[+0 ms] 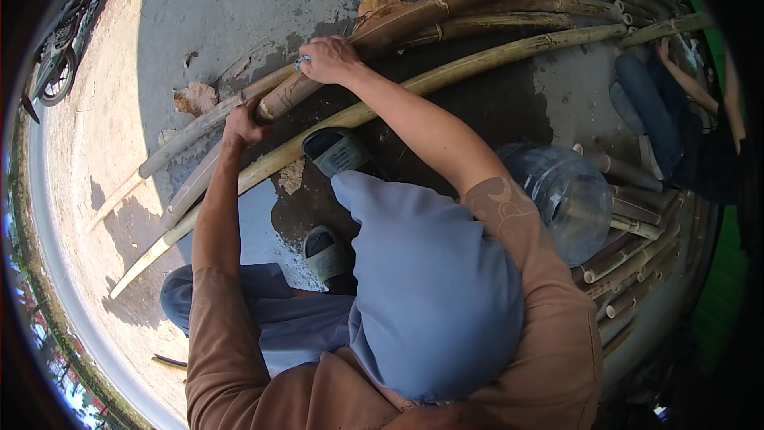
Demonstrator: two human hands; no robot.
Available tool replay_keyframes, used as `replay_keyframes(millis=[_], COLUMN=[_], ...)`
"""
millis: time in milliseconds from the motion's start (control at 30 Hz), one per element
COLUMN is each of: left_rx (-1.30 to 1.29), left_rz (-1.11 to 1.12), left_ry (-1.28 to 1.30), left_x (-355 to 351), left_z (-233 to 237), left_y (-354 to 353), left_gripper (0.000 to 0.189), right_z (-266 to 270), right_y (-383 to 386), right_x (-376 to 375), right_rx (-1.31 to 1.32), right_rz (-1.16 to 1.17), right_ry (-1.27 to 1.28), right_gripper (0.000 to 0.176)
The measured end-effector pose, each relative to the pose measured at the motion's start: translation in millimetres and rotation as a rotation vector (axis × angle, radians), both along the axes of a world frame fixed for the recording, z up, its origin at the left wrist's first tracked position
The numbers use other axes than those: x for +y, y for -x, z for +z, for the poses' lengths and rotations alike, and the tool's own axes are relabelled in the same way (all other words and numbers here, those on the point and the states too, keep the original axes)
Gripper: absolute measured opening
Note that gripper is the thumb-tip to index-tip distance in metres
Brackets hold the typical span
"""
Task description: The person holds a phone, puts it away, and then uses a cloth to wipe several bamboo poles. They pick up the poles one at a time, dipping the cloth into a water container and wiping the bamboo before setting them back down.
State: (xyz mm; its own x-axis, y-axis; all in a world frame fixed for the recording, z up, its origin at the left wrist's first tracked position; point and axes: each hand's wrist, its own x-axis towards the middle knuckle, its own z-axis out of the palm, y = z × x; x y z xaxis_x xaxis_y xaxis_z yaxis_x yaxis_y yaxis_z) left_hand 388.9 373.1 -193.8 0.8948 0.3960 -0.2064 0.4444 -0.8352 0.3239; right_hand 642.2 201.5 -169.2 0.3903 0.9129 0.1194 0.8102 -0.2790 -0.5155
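Observation:
A thick brown bamboo pole [288, 95] slants across in front of me, with a dark mark on its surface. My left hand [245, 123] is closed around it, lower down toward the left. Farther up the same pole, my right hand [330, 60] presses a small blue-green pad [302, 62] against it, fingers curled; most of the pad is hidden. A thinner bamboo pole [187, 133] lies along the far side. Nearer to me, a long yellowish bamboo pole [446, 76] runs beneath my right forearm.
A large clear plastic water jug [569, 207] lies to my right, beside stacked bamboo poles [625, 275]. Another person's jeans [649, 99] and arm show at far right. Sandals [338, 150] are below the poles. Dry leaves [196, 99] lie on the concrete; a motorbike wheel [60, 76] is upper left.

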Motion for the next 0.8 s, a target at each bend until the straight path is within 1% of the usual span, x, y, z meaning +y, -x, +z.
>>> replay_keyframes(millis=[33, 67, 100, 133, 167, 200, 233, 267, 300, 367, 400, 433, 467, 500, 533, 567, 600, 667, 700, 733, 767, 800], left_rx=[-0.003, -0.015, -0.025, -0.039, -0.022, 0.001, 0.022, 0.003, 0.036, 0.074, -0.013, -0.013, -0.007, 0.001, -0.016, -0.037, -0.061, -0.114, -0.133, -0.19, -0.247, -0.31], left_rz=[0.008, -0.005, -0.017, -0.025, -0.02, -0.019, -0.019, -0.018, 0.002, 0.056, 0.048, 0.073, 0.091, 0.104, 0.188, 0.274, 0.36, 0.4, 0.415, 0.379, 0.346, 0.315], left_ry=[0.013, 0.029, 0.047, 0.064, 0.043, 0.021, -0.004, -0.029, -0.042, -0.075, -0.12, -0.145, -0.169, -0.196, -0.269, -0.346, -0.426, -0.444, -0.464, -0.507, -0.55, -0.595], left_x=[5.1, 7.4, 7.5, 7.6, 6.2, 5.3, 4.6, 1.8, -5.1, -12.7, -12.3, -15.3, -22.3, -29.8, -38.6, -49.2, -59.8, -71.5, -74.3, -74.8, -73.3, -68.9], left_z=[-1.9, -0.8, 2.1, 2.4, 0.4, -1.0, -1.4, -0.5, 4.1, 14.3, 2.0, 5.3, 11.3, 16.0, 11.6, 2.5, 4.8, 2.4, -7.9, -17.9, -27.4, -33.1], left_y=[-0.8, -0.5, -0.7, -2.2, -2.8, -4.1, -5.3, -6.5, -7.1, -13.9, -10.4, -9.9, -12.1, -14.7, -15.3, -15.3, -17.9, -15.2, -9.1, -2.2, 3.6, 5.0], left_gripper=[0.082, 0.082, 0.081, 0.081, 0.08, 0.079, 0.078, 0.077, 0.078, 0.079, 0.077, 0.075, 0.073, 0.071, 0.069, 0.066, 0.063, 0.059, 0.058, 0.057, 0.057, 0.057], right_z=[-12.6, -9.7, -23.9, -24.9, -40.2, -46.6, -41.4, -33.9, -26.8, -32.9, -36.3, -32.0, -22.2, -24.1, -29.4, -32.1, -29.3, -31.1, -33.5, -29.3, -35.9, -38.4], right_y=[-32.5, -67.1, -111.6, -157.2, -198.3, -234.7, -245.6, -228.7, -207.3, -143.4, -99.0, -50.0, -2.6, 40.2, 76.4, 94.5, 88.9, 69.6, 44.2, 8.6, -36.3, -86.4], right_x=[-9.6, -29.1, -45.3, -61.7, -74.0, -79.7, -82.1, -75.9, -71.1, -46.2, -31.5, -15.8, -4.7, 7.1, 16.8, 23.5, 23.8, 9.5, 0.4, -12.1, -25.3, -44.3], right_rx=[-0.091, -0.07, -0.193, -0.267, -0.228, -0.347, -0.312, -0.395, -0.484, -0.412, -0.388, -0.249, -0.212, -0.227, -0.235, -0.247, -0.237, -0.202, -0.266, -0.285, -0.342, -0.461], right_rz=[-0.046, -0.167, -0.271, -0.362, -0.469, -0.443, -0.399, -0.388, -0.382, -0.333, -0.263, -0.186, -0.072, -0.002, 0.013, 0.029, 0.056, 0.101, 0.06, -0.017, -0.157, -0.303], right_ry=[-0.041, -0.044, -0.135, 0.002, -0.075, 0.047, 0.115, 0.154, 0.189, 0.041, -0.093, -0.092, -0.123, -0.198, -0.239, -0.284, -0.297, -0.313, -0.345, -0.283, -0.347, -0.325], right_gripper=[0.029, 0.03, 0.03, 0.03, 0.031, 0.035, 0.037, 0.037, 0.037, 0.035, 0.033, 0.029, 0.028, 0.03, 0.03, 0.03, 0.029, 0.028, 0.027, 0.023, 0.021, 0.022])
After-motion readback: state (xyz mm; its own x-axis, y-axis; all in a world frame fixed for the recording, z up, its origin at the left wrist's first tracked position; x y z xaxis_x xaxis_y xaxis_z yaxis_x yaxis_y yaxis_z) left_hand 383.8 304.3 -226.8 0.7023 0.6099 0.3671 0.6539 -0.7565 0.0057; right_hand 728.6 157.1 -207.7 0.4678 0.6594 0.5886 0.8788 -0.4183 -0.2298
